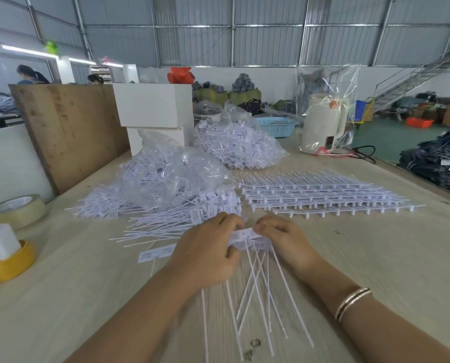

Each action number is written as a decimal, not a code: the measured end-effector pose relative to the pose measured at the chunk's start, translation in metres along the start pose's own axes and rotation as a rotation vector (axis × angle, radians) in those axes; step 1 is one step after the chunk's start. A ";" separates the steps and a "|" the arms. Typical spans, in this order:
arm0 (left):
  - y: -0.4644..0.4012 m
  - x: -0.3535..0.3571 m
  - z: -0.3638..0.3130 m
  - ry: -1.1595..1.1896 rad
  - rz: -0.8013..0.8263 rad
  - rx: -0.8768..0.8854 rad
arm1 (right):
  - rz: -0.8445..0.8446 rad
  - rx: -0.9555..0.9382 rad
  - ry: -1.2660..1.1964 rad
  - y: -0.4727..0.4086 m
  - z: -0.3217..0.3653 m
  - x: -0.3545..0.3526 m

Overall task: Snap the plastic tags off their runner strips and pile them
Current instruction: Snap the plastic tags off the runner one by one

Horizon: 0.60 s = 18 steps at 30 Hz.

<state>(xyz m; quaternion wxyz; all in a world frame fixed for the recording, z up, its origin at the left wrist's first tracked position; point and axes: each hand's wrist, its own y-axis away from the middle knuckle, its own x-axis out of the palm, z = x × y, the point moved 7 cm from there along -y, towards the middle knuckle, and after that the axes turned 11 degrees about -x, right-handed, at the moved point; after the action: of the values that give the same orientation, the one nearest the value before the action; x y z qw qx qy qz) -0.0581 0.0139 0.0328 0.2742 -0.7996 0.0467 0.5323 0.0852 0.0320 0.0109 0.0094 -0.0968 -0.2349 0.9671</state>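
Both hands meet over the near middle of the surface (pixel 375 258). The left hand (pixel 205 252) has its fingers curled around one end of a white strip of tags (pixel 245 235), and the right hand (pixel 284 239) pinches the other end with bent fingers, so each hand grips the same piece. The long thin tails of these tags fan down toward the person between the forearms. A banded bracelet (pixel 352 303) sits on the right wrist.

Just beyond the left hand lies a loose pile of tags (pixel 166 221), and a single tag (pixel 157 252) lies flat beside that hand. Beyond the right hand, a stack of runner strips (pixel 318 195) lies in overlapping rows.

Two clear plastic bags hold more white tags: one (pixel 166 174) behind the loose pile, another (pixel 239 148) further back. A blue basket (pixel 276 125) stands behind them; its contents cannot be made out. A cream kettle (pixel 320 124) sits inside a clear bag.

At the left edge lie a roll of beige tape (pixel 17 210) and a yellow roll (pixel 9 263). White boxes (pixel 153 106) and a wooden board (pixel 69 132) stand at the back left. The room is a large metal-walled hall with a staircase (pixel 423 72) at the right.
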 end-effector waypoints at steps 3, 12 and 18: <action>-0.001 0.004 0.001 -0.071 -0.002 0.014 | 0.070 0.001 0.011 0.001 -0.002 0.003; -0.005 0.005 0.013 -0.109 -0.010 -0.051 | 0.184 -0.135 0.271 0.004 0.007 0.015; -0.009 0.009 0.020 -0.054 0.016 -0.101 | 0.131 -0.230 0.333 0.003 0.016 0.012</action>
<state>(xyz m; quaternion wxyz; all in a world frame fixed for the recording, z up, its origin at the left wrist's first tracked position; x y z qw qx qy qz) -0.0675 0.0327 0.0230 0.2303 -0.7974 0.0186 0.5575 0.0699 0.0228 0.0214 -0.0259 -0.2709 -0.3320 0.9032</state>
